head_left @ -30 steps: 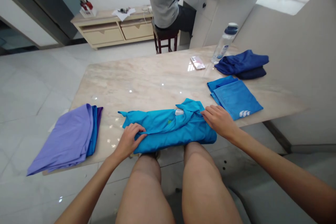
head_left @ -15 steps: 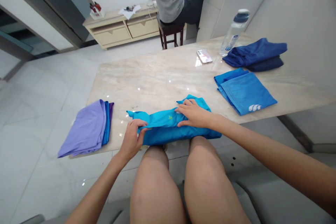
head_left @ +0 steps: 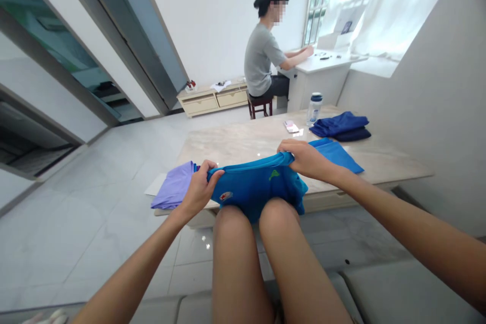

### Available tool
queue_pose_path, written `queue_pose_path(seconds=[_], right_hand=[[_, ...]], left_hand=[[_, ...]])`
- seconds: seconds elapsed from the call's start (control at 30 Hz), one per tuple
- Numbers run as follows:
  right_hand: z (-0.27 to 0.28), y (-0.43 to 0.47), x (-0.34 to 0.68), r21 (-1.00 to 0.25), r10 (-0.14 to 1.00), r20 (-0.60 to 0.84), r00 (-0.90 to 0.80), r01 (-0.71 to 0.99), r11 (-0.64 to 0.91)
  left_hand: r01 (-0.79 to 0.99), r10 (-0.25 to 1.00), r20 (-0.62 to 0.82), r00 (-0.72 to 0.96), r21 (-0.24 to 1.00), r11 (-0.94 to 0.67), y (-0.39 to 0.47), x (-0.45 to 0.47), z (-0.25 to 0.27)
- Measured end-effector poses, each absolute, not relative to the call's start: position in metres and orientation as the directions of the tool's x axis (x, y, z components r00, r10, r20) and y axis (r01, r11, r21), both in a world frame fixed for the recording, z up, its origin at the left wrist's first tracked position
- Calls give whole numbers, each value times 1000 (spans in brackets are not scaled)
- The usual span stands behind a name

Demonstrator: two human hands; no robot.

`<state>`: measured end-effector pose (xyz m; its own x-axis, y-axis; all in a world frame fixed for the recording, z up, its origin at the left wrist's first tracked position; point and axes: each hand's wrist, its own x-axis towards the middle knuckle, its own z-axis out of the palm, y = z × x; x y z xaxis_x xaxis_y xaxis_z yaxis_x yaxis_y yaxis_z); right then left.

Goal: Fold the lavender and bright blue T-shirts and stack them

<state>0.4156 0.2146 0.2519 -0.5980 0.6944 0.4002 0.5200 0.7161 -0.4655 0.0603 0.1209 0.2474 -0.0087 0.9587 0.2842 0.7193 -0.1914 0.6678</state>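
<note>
A bright blue shirt [head_left: 250, 185] with a green logo and a small badge is stretched between my hands, above the table's near edge and over my knees. My left hand [head_left: 203, 187] pinches its upper left corner. At the upper right corner, the fingers of my right hand [head_left: 304, 157] are closed on the bunched cloth. Just left of my left hand lies a stack of folded clothes [head_left: 172, 187], lilac on top. Partly behind my right hand is a folded blue garment [head_left: 341, 156].
On the marble-patterned table [head_left: 228, 142] are a phone [head_left: 290, 126], a water bottle [head_left: 314, 110] and folded navy clothing [head_left: 339, 125]. Beyond it, a person [head_left: 260, 61] sits on a stool at a white desk [head_left: 326, 63]. A low cabinet [head_left: 203, 105] stands against the wall.
The shirt was lying on the table's near edge; now both hands hold its top edge raised and taut. My right hand has closed on the cloth. The view has tilted up.
</note>
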Motion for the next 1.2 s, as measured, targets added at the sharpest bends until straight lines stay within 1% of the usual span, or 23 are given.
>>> queue_pose_path(seconds=[0.1, 0.17, 0.2, 0.27, 0.33, 0.4, 0.5, 0.57, 0.63, 0.7, 0.8, 0.9, 0.97, 1.07, 1.13, 1.2], right_hand=[[304, 192, 420, -529, 689, 454, -565, 451, 719], [330, 180, 419, -576, 686, 473, -553, 395, 716], [340, 175, 417, -604, 687, 478, -547, 363, 710], [357, 165, 413, -681, 709, 464, -532, 297, 669], [370, 155, 409, -755, 742, 418, -524, 254, 605], [380, 146, 405, -784, 758, 379, -532, 250, 568], [388, 135, 397, -768, 780, 355, -515, 316, 558], [389, 132, 390, -743, 802, 359, -477, 375, 555], [387, 132, 384, -701, 802, 385, -457, 420, 576], [385, 134, 382, -658, 780, 423, -462, 436, 615], [382, 138, 386, -628, 747, 459, -481, 419, 656], [379, 143, 399, -598, 717, 411, -563, 427, 678], [378, 148, 407, -548, 719, 364, -592, 488, 679], [380, 154, 412, -475, 776, 364, -515, 614, 630], [384, 155, 410, -496, 813, 362, -457, 643, 583], [386, 155, 405, -554, 851, 321, -416, 647, 525]], left_hand=[[737, 911, 409, -52, 632, -241, 103, 73, 313], [732, 893, 447, -52, 625, -270, 94, 80, 351], [724, 899, 436, -47, 635, -270, 90, 82, 366], [709, 937, 346, -36, 670, -220, 85, 86, 390], [701, 971, 233, -42, 700, -138, 82, 87, 403], [687, 982, 177, -68, 722, -83, 79, 86, 408], [637, 977, 193, -91, 765, -92, 77, 83, 409], [650, 965, 253, -72, 746, -147, 77, 82, 408], [705, 943, 331, -40, 678, -208, 77, 80, 405], [752, 923, 383, -24, 615, -236, 76, 79, 400], [782, 921, 389, -34, 584, -217, 75, 77, 390], [828, 914, 402, -56, 530, -182, 73, 76, 383], [870, 897, 437, -62, 464, -166, 73, 77, 382], [913, 867, 493, -67, 382, -146, 75, 81, 384], [903, 868, 491, -73, 403, -152, 77, 85, 384], [864, 884, 461, -84, 476, -166, 79, 88, 381]])
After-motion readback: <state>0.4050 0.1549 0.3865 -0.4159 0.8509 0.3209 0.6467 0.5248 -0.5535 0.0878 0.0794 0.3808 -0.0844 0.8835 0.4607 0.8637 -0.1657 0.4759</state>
